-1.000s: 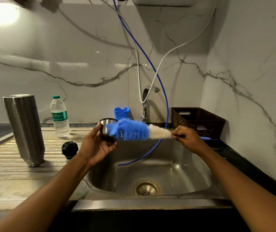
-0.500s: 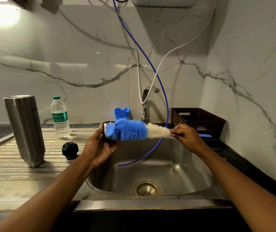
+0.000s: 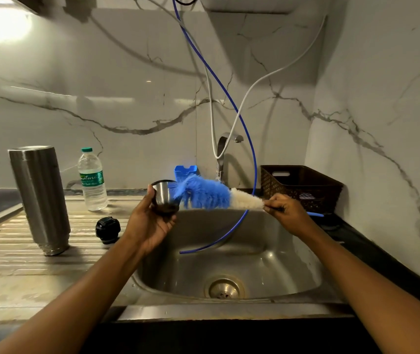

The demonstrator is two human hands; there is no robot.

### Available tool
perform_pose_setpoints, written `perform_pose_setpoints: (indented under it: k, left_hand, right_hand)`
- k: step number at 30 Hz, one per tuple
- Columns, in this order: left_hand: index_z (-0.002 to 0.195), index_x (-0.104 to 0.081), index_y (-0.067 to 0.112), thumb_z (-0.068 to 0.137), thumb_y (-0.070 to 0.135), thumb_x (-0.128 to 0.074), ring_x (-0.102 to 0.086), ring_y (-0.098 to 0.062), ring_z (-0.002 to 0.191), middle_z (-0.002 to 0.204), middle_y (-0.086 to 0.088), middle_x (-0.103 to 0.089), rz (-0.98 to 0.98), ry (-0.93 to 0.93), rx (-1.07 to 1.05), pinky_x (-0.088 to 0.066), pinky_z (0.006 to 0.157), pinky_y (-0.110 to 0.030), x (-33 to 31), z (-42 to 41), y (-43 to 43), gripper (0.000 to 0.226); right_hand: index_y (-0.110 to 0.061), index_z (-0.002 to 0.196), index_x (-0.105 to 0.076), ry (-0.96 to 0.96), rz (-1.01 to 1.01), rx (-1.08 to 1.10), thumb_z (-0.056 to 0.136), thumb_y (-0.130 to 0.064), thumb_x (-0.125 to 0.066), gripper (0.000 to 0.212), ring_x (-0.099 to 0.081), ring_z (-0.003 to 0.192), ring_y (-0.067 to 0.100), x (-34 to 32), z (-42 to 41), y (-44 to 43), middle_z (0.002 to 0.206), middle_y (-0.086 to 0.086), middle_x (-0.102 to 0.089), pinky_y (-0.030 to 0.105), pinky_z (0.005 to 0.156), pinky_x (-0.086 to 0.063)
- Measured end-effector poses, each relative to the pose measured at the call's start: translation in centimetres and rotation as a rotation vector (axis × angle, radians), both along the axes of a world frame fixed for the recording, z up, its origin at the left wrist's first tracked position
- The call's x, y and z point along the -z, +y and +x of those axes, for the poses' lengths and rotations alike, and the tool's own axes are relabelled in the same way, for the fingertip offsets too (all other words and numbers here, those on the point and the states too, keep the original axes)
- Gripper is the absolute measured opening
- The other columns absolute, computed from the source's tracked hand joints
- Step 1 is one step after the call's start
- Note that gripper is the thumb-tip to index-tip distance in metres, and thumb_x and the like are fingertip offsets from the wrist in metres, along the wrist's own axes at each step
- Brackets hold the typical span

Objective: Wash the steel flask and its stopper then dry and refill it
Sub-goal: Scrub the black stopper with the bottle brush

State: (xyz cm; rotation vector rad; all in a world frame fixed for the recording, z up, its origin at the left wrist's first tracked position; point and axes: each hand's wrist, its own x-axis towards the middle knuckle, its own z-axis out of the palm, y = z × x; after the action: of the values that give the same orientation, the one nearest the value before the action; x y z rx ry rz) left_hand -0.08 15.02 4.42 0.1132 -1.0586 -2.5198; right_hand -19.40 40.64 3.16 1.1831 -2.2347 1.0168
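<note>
Left hand (image 3: 150, 223) grips a steel flask cup (image 3: 164, 198) above the sink (image 3: 267, 254), right hand (image 3: 284, 213) pinches a blue-and-white bottle brush (image 3: 204, 196) touching the cup's mouth; steel flask (image 3: 39, 198) stands inverted on the drainboard (image 3: 4, 254), black stopper (image 3: 107, 229) beside it.

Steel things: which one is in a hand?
The small steel cup, gripped by the left hand. The tall steel flask stands untouched on the drainboard.

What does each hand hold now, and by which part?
The left hand holds a small steel cup by its side wall. The right hand holds the bottle brush by its thin handle, just behind the white bristles.
</note>
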Motion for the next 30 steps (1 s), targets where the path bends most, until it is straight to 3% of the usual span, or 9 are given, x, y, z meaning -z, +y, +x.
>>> perform_pose_setpoints:
  k: [4,8,11,15,18,24,26,28,30]
  left_hand:
    - [0.124,-0.054,0.011,0.098,0.041,-0.040,-0.062,-0.024,0.095,0.108,-0.014,-0.064,0.015,-0.021,-0.004,-0.058,0.063,-0.030,0.7,-0.4,0.2,0.042]
    - [0.114,-0.060,0.011,0.088,0.047,-0.051,-0.066,-0.023,0.087,0.102,-0.014,-0.067,0.063,0.034,-0.006,-0.058,0.062,-0.027,0.3,-0.1,0.0,0.045]
    - [0.121,-0.055,0.011,0.077,0.048,-0.057,-0.064,-0.022,0.085,0.103,-0.014,-0.063,0.017,0.017,-0.013,-0.056,0.061,-0.025,0.3,-0.1,0.0,0.058]
    - [0.116,-0.058,0.013,0.091,0.043,-0.047,-0.062,-0.023,0.093,0.107,-0.014,-0.063,0.041,0.024,0.016,-0.057,0.066,-0.029,0.6,0.0,0.2,0.041]
    - [0.118,-0.056,0.010,0.086,0.047,-0.050,-0.059,-0.020,0.082,0.099,-0.013,-0.062,0.026,0.029,0.019,-0.053,0.055,-0.023,0.2,0.2,-0.2,0.050]
    - [0.125,-0.055,0.013,0.093,0.045,-0.043,-0.062,-0.025,0.096,0.112,-0.017,-0.063,0.015,0.021,0.020,-0.057,0.065,-0.028,0.6,-0.1,-0.1,0.047]
    - [0.119,-0.058,0.014,0.083,0.051,-0.057,-0.063,-0.024,0.092,0.109,-0.016,-0.063,0.007,0.035,0.011,-0.056,0.062,-0.026,0.3,0.0,-0.3,0.052]
    - [0.121,-0.056,0.013,0.056,0.052,-0.083,-0.066,-0.023,0.085,0.107,-0.016,-0.064,-0.008,0.051,0.013,-0.057,0.058,-0.025,0.1,0.0,-0.4,0.080]
    - [0.127,-0.053,0.011,0.053,0.047,-0.086,-0.066,-0.024,0.085,0.110,-0.017,-0.061,0.003,0.045,0.011,-0.057,0.060,-0.026,0.2,-0.2,-0.2,0.089]
  right_hand:
    - [-0.003,0.106,-0.069,0.017,0.014,-0.051,0.083,-0.004,-0.066,0.023,-0.050,0.080,0.007,0.0,1.1,-1.5,0.080,-0.011,-0.053,0.005,0.071,-0.036]
    - [-0.002,0.108,-0.069,0.010,-0.006,-0.053,0.084,-0.003,-0.065,0.024,-0.050,0.081,0.010,0.0,0.9,-1.6,0.080,-0.010,-0.053,0.012,0.071,-0.038]
    - [-0.002,0.107,-0.069,-0.006,0.007,0.013,0.084,-0.003,-0.065,0.023,-0.053,0.087,0.016,0.0,0.3,-0.1,0.081,-0.013,-0.051,0.011,0.071,-0.037]
    - [-0.004,0.108,-0.069,-0.002,0.012,-0.068,0.084,-0.006,-0.065,0.024,-0.052,0.086,0.014,-0.1,1.6,-2.2,0.086,0.001,-0.058,0.012,0.073,-0.038]
    - [-0.002,0.108,-0.068,0.006,-0.014,-0.022,0.084,-0.005,-0.066,0.025,-0.056,0.089,0.022,0.0,0.7,-1.2,0.089,0.002,-0.061,0.021,0.077,-0.042]
    - [-0.001,0.107,-0.069,0.021,-0.003,-0.044,0.083,-0.005,-0.066,0.024,-0.054,0.087,0.020,-0.2,1.5,-1.8,0.088,0.005,-0.064,0.023,0.075,-0.042]
    - [-0.002,0.108,-0.069,0.021,-0.013,-0.055,0.084,-0.006,-0.066,0.025,-0.053,0.085,0.017,-0.4,1.4,-2.5,0.086,0.006,-0.064,0.018,0.073,-0.040]
    - [-0.002,0.109,-0.068,0.002,-0.027,-0.026,0.084,-0.007,-0.066,0.025,-0.053,0.086,0.018,-0.3,0.8,-2.0,0.084,-0.002,-0.061,0.021,0.073,-0.041]
    - [-0.002,0.109,-0.068,-0.022,-0.015,-0.003,0.084,-0.006,-0.066,0.026,-0.053,0.087,0.017,0.0,0.5,-1.2,0.082,-0.011,-0.057,0.024,0.076,-0.043]
